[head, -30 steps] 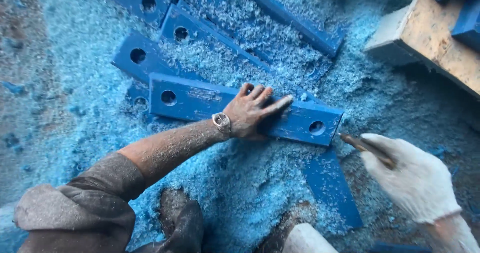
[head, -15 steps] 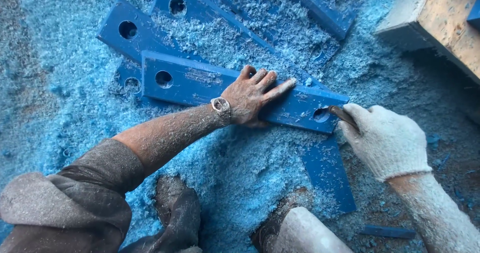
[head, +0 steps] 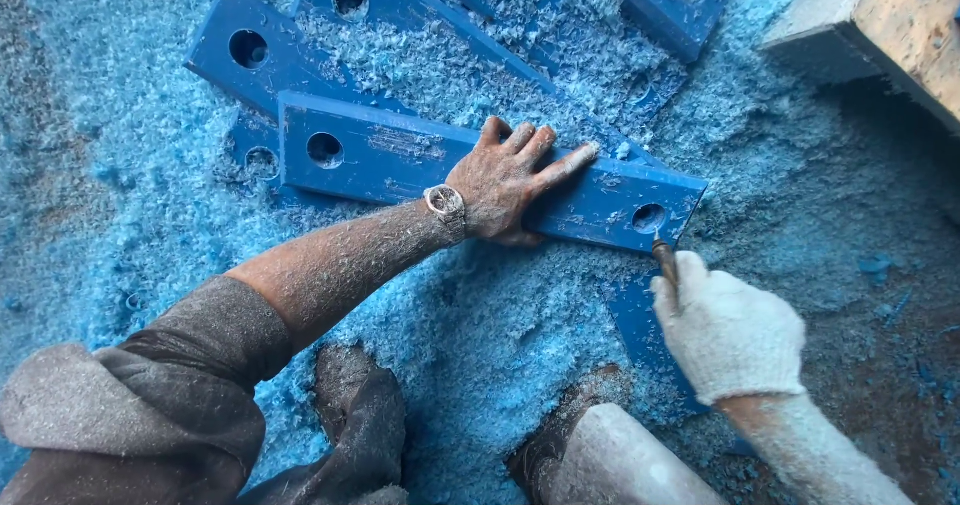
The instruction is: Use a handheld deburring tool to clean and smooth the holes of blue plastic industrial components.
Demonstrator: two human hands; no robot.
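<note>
We see the bare left hand [head: 505,183] pressed flat on a long blue bar [head: 400,155] with round holes, fingers spread apart on its top face. The bar lies on the ground among blue shavings [head: 470,325], over other blue bars [head: 250,55]. The gloved right hand [head: 730,335] is clamped on a thin tool [head: 665,263], tip at the bar's right end hole [head: 648,215].
</note>
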